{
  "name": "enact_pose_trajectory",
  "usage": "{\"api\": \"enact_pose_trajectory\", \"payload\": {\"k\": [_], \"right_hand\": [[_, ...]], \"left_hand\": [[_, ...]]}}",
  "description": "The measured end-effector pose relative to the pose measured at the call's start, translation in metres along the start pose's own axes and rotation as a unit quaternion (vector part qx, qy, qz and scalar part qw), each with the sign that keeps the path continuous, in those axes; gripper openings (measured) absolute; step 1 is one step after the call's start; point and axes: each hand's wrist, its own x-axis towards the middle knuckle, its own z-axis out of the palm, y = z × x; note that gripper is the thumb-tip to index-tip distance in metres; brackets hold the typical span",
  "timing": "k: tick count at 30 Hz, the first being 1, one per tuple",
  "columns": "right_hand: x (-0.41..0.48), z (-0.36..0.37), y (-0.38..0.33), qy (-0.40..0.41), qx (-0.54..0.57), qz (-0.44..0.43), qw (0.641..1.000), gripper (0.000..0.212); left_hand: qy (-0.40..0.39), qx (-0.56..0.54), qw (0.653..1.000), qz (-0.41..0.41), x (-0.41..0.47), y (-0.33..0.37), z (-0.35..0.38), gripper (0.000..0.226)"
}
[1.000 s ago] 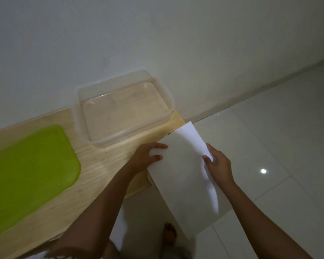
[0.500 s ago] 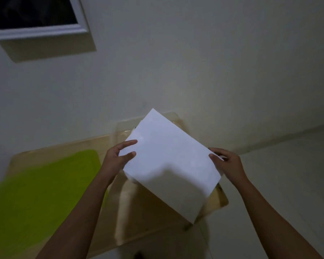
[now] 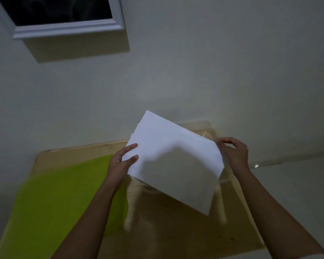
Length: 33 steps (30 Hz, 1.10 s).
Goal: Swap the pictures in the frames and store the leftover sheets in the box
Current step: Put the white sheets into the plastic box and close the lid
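The step in hand looks like the storing one. High on the wall, up and left of the box [image 3: 206, 128], hangs a white frame [image 3: 67, 28], cut off by the picture's edge; what it holds is too dark to read. A green lid [image 3: 64, 193] lies on the table [image 3: 176, 240] left of the box, smeared by blur.

The left hand [image 3: 120, 165] pinches the sheets [image 3: 176, 161] at their left edge, two fingers [image 3: 132, 146] on top and the rest hidden beneath. The sheets hang tilted right over the box, off the table. At their upper left a second edge peeks out, so there is more than one sheet.

The right hand [image 3: 234, 154] pinches their right corner with curled fingers.

Next, I judge, the sheets must be levelled, squared to the box and lowered inside. The sheets cover most of the box, so whether it already holds anything cannot be told.
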Motion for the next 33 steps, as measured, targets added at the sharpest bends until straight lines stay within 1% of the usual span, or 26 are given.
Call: {"api": "enact_pose_trajectory", "payload": {"k": [3, 8, 11, 14, 17, 20, 23, 25, 27, 30, 32, 33], "right_hand": [[0.017, 0.004, -0.001, -0.042, -0.026, -0.015, 0.999, 0.010], [0.045, 0.006, 0.005, -0.102, -0.049, -0.053, 0.992, 0.029], [0.053, 0.007, 0.013, -0.117, -0.053, -0.062, 0.990, 0.045], [0.054, 0.004, 0.022, -0.121, -0.066, -0.049, 0.989, 0.049], [0.054, 0.001, 0.029, -0.130, -0.077, -0.040, 0.988, 0.054], [0.052, 0.000, 0.036, -0.155, -0.113, -0.031, 0.981, 0.057], [0.054, 0.001, 0.040, -0.179, -0.133, -0.026, 0.975, 0.060], [0.058, 0.003, 0.041, -0.190, -0.153, -0.020, 0.969, 0.058], [0.061, 0.006, 0.042, -0.204, -0.183, -0.020, 0.962, 0.051], [0.065, 0.011, 0.046, -0.217, -0.218, -0.020, 0.951, 0.044], [0.068, 0.016, 0.051, -0.228, -0.244, -0.024, 0.942, 0.044], [0.068, 0.018, 0.054, -0.236, -0.255, -0.024, 0.938, 0.047]], "left_hand": [[0.028, -0.016, 0.999, -0.009, 0.008, -0.003, 0.001, 0.036], [0.062, -0.044, 0.997, -0.020, 0.014, -0.009, 0.018, 0.035], [0.083, -0.052, 0.995, -0.032, 0.014, -0.015, 0.031, 0.035], [0.100, -0.047, 0.993, -0.047, 0.013, -0.023, 0.046, 0.035], [0.135, -0.045, 0.987, -0.069, 0.010, -0.030, 0.059, 0.034], [0.167, 0.004, 0.982, -0.086, 0.010, -0.032, 0.072, 0.034], [0.171, 0.078, 0.978, -0.094, 0.013, -0.039, 0.081, 0.033], [0.159, 0.124, 0.973, -0.109, 0.015, -0.044, 0.085, 0.035], [0.128, 0.177, 0.968, -0.127, 0.015, -0.048, 0.088, 0.043], [0.090, 0.277, 0.945, -0.147, 0.012, -0.055, 0.094, 0.056], [0.085, 0.320, 0.931, -0.155, 0.008, -0.059, 0.099, 0.058], [0.081, 0.342, 0.923, -0.156, 0.006, -0.061, 0.100, 0.057]]}}
